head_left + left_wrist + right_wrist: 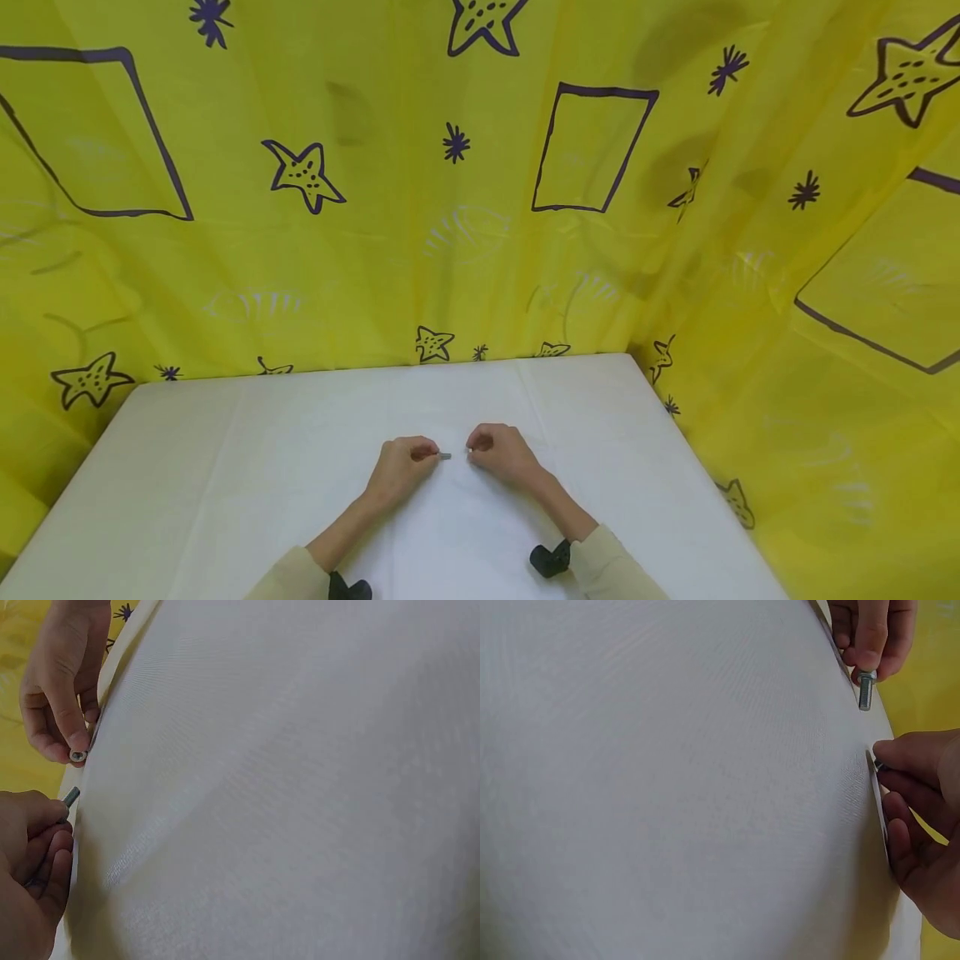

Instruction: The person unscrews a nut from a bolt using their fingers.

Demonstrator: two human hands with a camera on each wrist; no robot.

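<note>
Between thumb and fingertips, my left hand pinches a small silver bolt, its threaded end pointing toward the other hand. The right wrist view shows the bolt's threaded shank standing out from the fingertips, its head partly covered by them. Facing it, my right hand pinches a small metal nut, whose hole shows in the left wrist view. A short gap separates nut and bolt. Both hands are low over the white tabletop, around its middle.
A white cloth covers the table. Yellow curtains printed with starfish and frames hang along its back and right side. Dark wrist cameras sit at both sleeve cuffs.
</note>
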